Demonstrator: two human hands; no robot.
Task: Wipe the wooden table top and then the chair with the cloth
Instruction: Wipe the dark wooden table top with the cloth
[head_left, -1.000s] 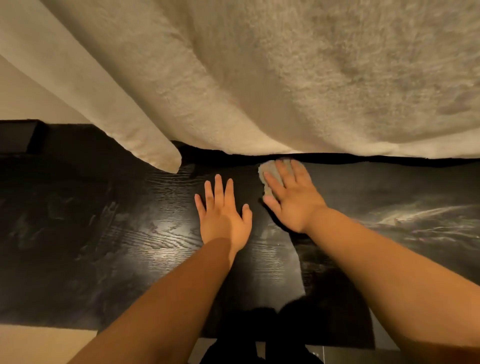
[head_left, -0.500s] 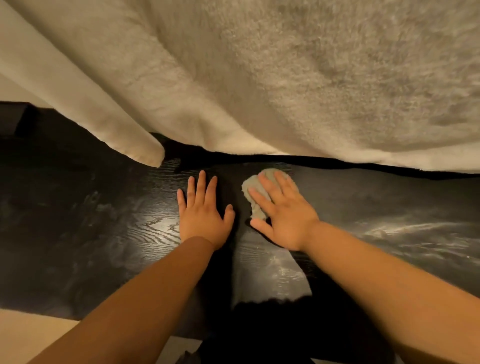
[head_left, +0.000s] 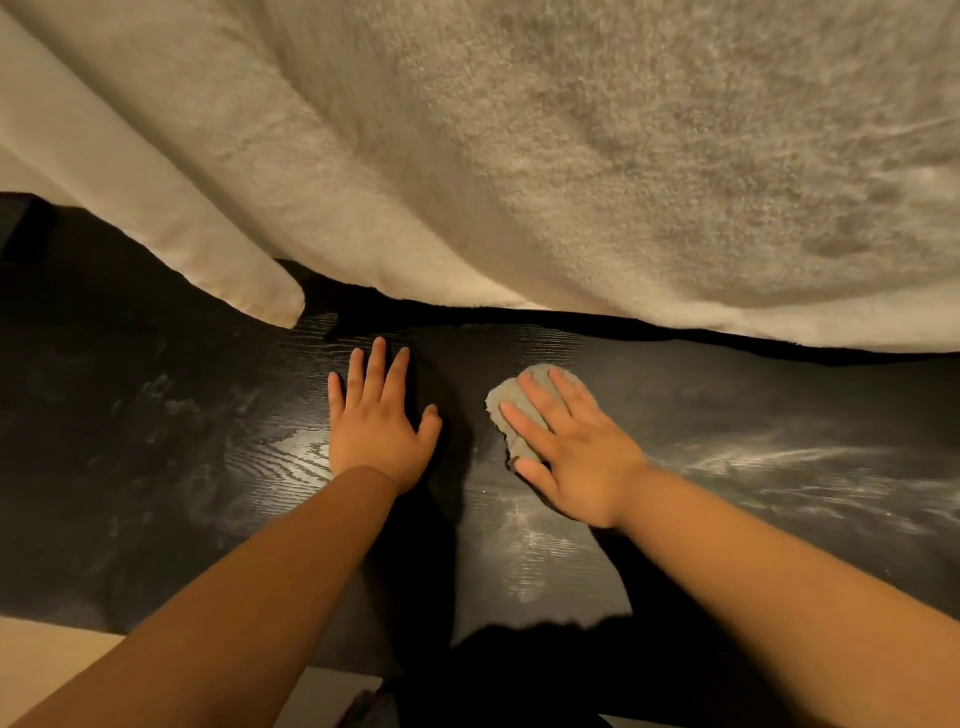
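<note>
Right hand (head_left: 576, 452) flat, fingers straight, pressing grey cloth (head_left: 511, 410) onto dark wooden table top (head_left: 208, 467); left hand (head_left: 379, 421) flat, holding nothing.

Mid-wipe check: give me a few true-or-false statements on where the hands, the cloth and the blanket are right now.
1. The right hand presses the cloth flat on the table with straight fingers. True.
2. The left hand pinches a corner of the cloth. False: it lies flat on bare wood, apart from the cloth.
3. The cloth is on the left hand's right side. True.
4. The cream blanket covers the whole table. False: it covers only the far side; the dark wood nearer the person shows.
5. Pale smears show on the table to the right of the right hand. True.
</note>
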